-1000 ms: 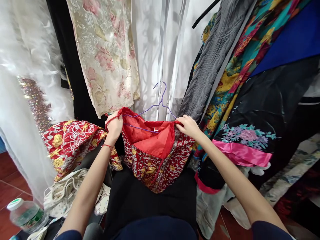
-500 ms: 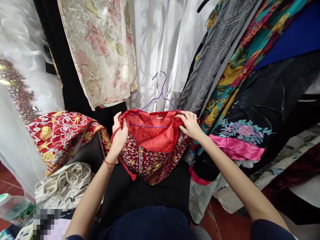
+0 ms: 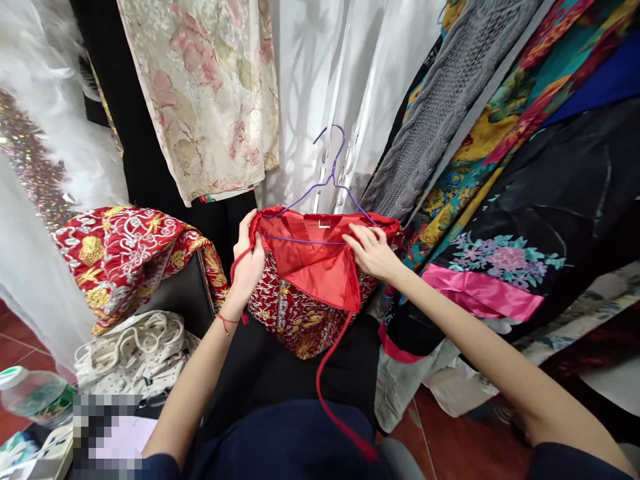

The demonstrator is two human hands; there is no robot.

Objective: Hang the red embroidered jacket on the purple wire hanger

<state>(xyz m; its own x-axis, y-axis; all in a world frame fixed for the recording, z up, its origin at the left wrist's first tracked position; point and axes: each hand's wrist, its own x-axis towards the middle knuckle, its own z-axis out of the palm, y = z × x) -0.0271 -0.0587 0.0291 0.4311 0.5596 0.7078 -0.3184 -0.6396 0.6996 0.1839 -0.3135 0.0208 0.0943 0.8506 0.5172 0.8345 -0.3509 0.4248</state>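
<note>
- Two hands of mine work at one red garment in a crowded corner of hanging clothes; this list runs from left to right.
- Far left, a plastic water bottle lies low near the floor, beside a heap of white dotted cloth with cord handles.
- Above that heap, a second red piece with gold and silver embroidery lies draped over a dark box.
- My left hand is closed around the left edge of the red embroidered garment, pinching the cloth, I judge to keep its opening taut.
- A purple wire hanger sits inside that opening, its hook standing up free and its bar crossing the plain red lining.
- A thin red tie trails down from the garment toward my lap.
- My right hand rests on the right side of the lining, fingers loosely curled on the cloth near the hanger's arm; I cannot tell if they pinch it.
- Right of that, a grey knit, a bright floral cloth and a black robe with a pink band hang close together.
</note>
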